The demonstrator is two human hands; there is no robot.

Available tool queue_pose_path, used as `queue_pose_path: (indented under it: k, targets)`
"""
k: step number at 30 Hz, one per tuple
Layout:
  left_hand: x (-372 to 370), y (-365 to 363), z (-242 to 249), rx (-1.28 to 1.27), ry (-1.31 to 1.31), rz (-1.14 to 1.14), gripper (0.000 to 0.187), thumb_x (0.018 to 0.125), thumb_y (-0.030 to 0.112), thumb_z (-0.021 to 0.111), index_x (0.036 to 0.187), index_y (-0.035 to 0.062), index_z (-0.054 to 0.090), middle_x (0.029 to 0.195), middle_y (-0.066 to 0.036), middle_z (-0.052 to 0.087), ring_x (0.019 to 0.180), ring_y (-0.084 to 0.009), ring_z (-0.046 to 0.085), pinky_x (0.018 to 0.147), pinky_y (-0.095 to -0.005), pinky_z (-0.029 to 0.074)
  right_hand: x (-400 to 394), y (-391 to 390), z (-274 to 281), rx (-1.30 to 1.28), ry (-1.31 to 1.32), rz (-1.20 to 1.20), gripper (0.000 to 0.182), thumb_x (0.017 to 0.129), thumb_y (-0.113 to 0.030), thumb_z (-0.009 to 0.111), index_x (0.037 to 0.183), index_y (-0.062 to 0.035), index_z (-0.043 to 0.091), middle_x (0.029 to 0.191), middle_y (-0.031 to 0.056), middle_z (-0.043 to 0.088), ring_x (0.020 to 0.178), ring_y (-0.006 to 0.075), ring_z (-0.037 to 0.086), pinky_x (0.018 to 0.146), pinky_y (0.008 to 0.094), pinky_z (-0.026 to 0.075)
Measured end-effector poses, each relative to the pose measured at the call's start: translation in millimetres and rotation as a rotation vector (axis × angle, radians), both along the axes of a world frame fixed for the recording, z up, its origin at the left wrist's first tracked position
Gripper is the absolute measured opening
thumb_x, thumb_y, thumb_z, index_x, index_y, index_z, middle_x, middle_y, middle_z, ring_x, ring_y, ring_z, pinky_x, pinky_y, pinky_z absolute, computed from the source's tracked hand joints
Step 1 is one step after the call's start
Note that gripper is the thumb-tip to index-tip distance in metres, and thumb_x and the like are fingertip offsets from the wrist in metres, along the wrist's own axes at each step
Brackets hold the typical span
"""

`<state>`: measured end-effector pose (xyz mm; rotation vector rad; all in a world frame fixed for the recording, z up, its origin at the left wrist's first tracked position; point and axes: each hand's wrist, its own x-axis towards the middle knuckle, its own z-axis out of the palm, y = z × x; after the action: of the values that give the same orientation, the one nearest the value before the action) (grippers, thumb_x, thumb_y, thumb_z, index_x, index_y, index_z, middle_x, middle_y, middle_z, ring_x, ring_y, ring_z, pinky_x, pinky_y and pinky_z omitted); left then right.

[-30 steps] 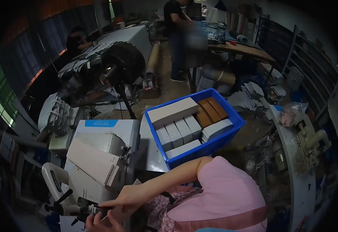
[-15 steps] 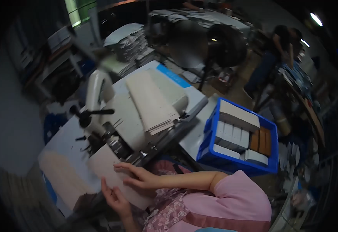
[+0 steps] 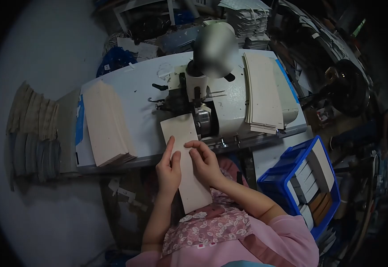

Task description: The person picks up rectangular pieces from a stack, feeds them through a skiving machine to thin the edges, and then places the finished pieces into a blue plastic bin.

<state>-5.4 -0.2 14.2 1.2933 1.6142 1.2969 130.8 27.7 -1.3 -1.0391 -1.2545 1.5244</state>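
Note:
A long pale card piece (image 3: 188,184) slopes from beneath the head of a white machine (image 3: 232,100) down to the lap. My left hand (image 3: 169,171) lies along the card's left edge, its index finger and thumb stretched and apart. My right hand (image 3: 205,165) rests on the right side of the card, its index finger and thumb bent with a small gap between them. Both hands are below the machine's metal roller (image 3: 204,120). A stack of pale pieces (image 3: 107,122) lies left on the white table (image 3: 143,82); another stack (image 3: 263,93) lies on the right.
A blue crate (image 3: 276,178) holding white and brown blocks stands at the right. Grey and tan bundles (image 3: 34,133) are at the far left. A black fan (image 3: 347,86) stands at the back right, and a paper pile (image 3: 246,20) is behind the machine.
The view has turned, bringing the machine and hands more to the centre. My right hand's fingers, spread over the card before, are now more bent. The card remains under the machine head.

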Motion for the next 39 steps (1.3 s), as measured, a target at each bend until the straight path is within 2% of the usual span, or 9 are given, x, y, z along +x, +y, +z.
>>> queue_pose_path:
  k: [9, 13, 17, 22, 28, 31, 33, 36, 39]
  targets:
    - [50.7, 35.6, -8.5, -0.015, -0.159, -0.23, 0.041, 0.095, 0.01, 0.058, 0.135, 0.0074, 0.054, 0.065, -0.004, 0.052, 0.06, -0.0044, 0.038, 0.056, -0.022, 0.039, 47.3, 0.5, -2.6, 0.141, -0.022, -0.304, 0.019, 0.099, -0.006, 0.047, 0.112, 0.0013, 0.058, 0.105, 0.0035, 0.062, 0.097, 0.0076, 0.055, 0.087, 0.021, 0.043]
    - [55.6, 39.0, 31.6, 0.127, -0.042, -0.34, 0.049, 0.094, 0.013, 0.061, 0.141, 0.0094, 0.047, 0.08, -0.009, 0.063, 0.063, -0.0104, 0.058, 0.061, -0.0255, 0.049, 106.9, 18.2, 25.7, 0.219, -0.147, -0.343, 0.025, 0.098, -0.008, 0.05, 0.121, -0.0001, 0.054, 0.11, 0.0032, 0.06, 0.098, 0.0079, 0.053, 0.088, 0.021, 0.04]
    - [-53.0, 65.4, 60.9, 0.444, 0.574, 0.162, 0.051, 0.09, 0.021, 0.064, 0.137, 0.0059, 0.049, 0.101, -0.014, 0.064, 0.081, -0.0228, 0.061, 0.073, -0.033, 0.049, 163.8, 83.9, 74.2, 0.319, -0.27, -0.51, 0.034, 0.094, -0.008, 0.056, 0.127, -0.0014, 0.049, 0.121, 0.0085, 0.057, 0.114, 0.0173, 0.052, 0.098, 0.0281, 0.04]
    - [-230.1, 76.9, 28.4, -0.109, 1.165, 0.655, 0.064, 0.083, 0.036, 0.071, 0.13, -0.003, 0.051, 0.108, -0.021, 0.06, 0.1, -0.0341, 0.057, 0.089, -0.0426, 0.044, 211.6, 206.5, 72.8, 0.566, -0.569, -0.48, 0.033, 0.089, -0.015, 0.062, 0.12, -0.0034, 0.06, 0.12, 0.0149, 0.061, 0.115, 0.025, 0.057, 0.099, 0.0324, 0.043]
    - [-248.4, 62.8, 30.0, -0.192, 0.794, 0.534, 0.062, 0.077, 0.041, 0.077, 0.113, -0.0062, 0.059, 0.109, -0.023, 0.059, 0.104, -0.0366, 0.057, 0.091, -0.0441, 0.045, 210.2, 238.7, 50.8, 0.681, -1.335, -0.711, 0.047, 0.078, -0.016, 0.071, 0.124, -0.0115, 0.058, 0.133, 0.0194, 0.048, 0.123, 0.0411, 0.043, 0.099, 0.0502, 0.039]
    - [-225.6, 56.6, 43.4, -0.016, 0.745, 0.655, 0.042, 0.08, 0.026, 0.076, 0.102, -0.0057, 0.059, 0.105, -0.022, 0.061, 0.099, -0.0339, 0.059, 0.086, -0.0404, 0.046, 183.5, 212.5, 66.9, 1.04, -1.161, -0.795, 0.04, 0.082, -0.007, 0.066, 0.121, -0.0122, 0.058, 0.132, 0.017, 0.049, 0.121, 0.0361, 0.045, 0.098, 0.0482, 0.037]
    - [-204.6, 50.6, 57.3, 0.095, 0.376, 0.649, 0.031, 0.087, 0.012, 0.069, 0.108, -0.0041, 0.053, 0.106, -0.02, 0.061, 0.099, -0.0272, 0.06, 0.084, -0.0342, 0.047, 138.5, 163.4, 93.4, 1.063, -0.835, -0.611, 0.03, 0.085, 0.002, 0.06, 0.113, -0.0091, 0.061, 0.126, 0.0143, 0.053, 0.116, 0.0336, 0.049, 0.095, 0.0425, 0.041]
    - [-147.0, 27.1, 67.1, 0.347, -0.015, 0.319, 0.047, 0.092, 0.0, 0.055, 0.134, 0.0008, 0.034, 0.109, -0.016, 0.06, 0.104, -0.0195, 0.058, 0.087, -0.0301, 0.046, 73.8, 89.9, 94.0, 1.024, -0.737, -0.333, 0.027, 0.085, 0.006, 0.057, 0.108, -0.006, 0.062, 0.121, 0.0149, 0.055, 0.113, 0.0343, 0.052, 0.096, 0.0413, 0.042]
    - [-68.9, -3.7, 65.4, 0.414, -0.261, 0.021, 0.072, 0.091, -0.004, 0.05, 0.151, 0.005, 0.012, 0.112, -0.014, 0.06, 0.109, -0.0195, 0.056, 0.091, -0.0298, 0.045, 26.9, 40.5, 75.2, 0.81, -0.375, 0.043, 0.041, 0.087, -0.001, 0.061, 0.127, -0.0065, 0.051, 0.132, 0.0182, 0.047, 0.117, 0.0325, 0.052, 0.099, 0.0387, 0.042]
